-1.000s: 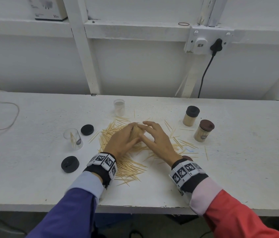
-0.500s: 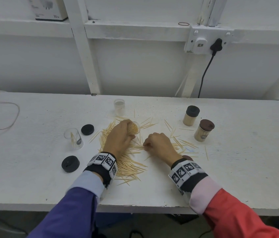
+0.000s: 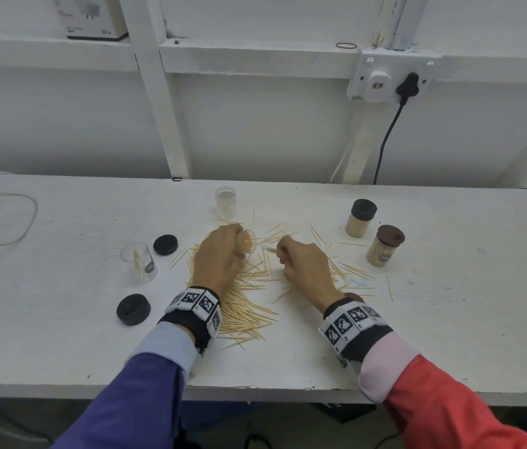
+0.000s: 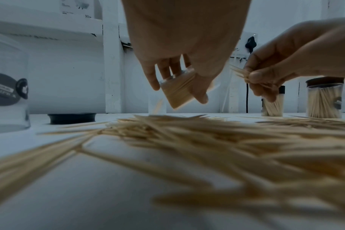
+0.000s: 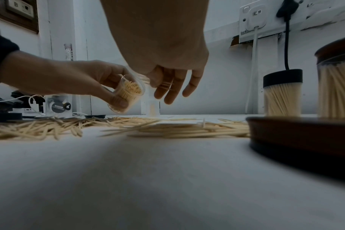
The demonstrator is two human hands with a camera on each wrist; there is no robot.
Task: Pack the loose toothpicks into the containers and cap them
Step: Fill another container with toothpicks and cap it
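"30w" on white box on shelf, jar label txt unreadable

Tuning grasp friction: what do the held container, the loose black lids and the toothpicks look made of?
Held container in the left hand: clear, glossy, probably plastic; the sticks show through its wall. Black lids: matte, opaque, likely moulded plastic, though rubber is possible. Toothpicks: pale tan, dull, thin pointed sticks, apparently wood or bamboo.
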